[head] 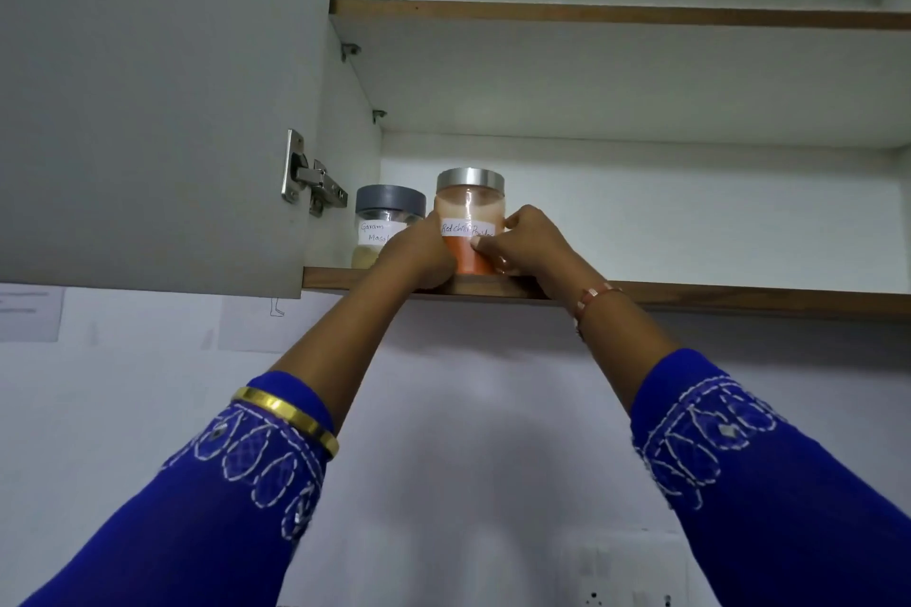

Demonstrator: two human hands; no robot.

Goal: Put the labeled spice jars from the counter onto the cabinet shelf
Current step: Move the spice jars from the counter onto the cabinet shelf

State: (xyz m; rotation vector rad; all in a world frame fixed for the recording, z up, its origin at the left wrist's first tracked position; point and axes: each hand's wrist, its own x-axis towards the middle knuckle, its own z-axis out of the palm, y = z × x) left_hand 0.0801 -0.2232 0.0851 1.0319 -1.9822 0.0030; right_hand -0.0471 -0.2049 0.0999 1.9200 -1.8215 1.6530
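Head view showed both hands clasping the chilli jar point(469, 217) from either side, the left hand point(419, 251) and right hand point(530, 239) curled round its lower half, likely to steady it at full reach. It stood upright near the front edge of the cabinet shelf point(739, 298), its long axis vertical, label facing outward, just beside the masala jar point(382, 227).

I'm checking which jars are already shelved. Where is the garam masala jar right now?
The garam masala jar stands on the lower cabinet shelf at its far left, just left of the red chilli powder jar both hands grip.
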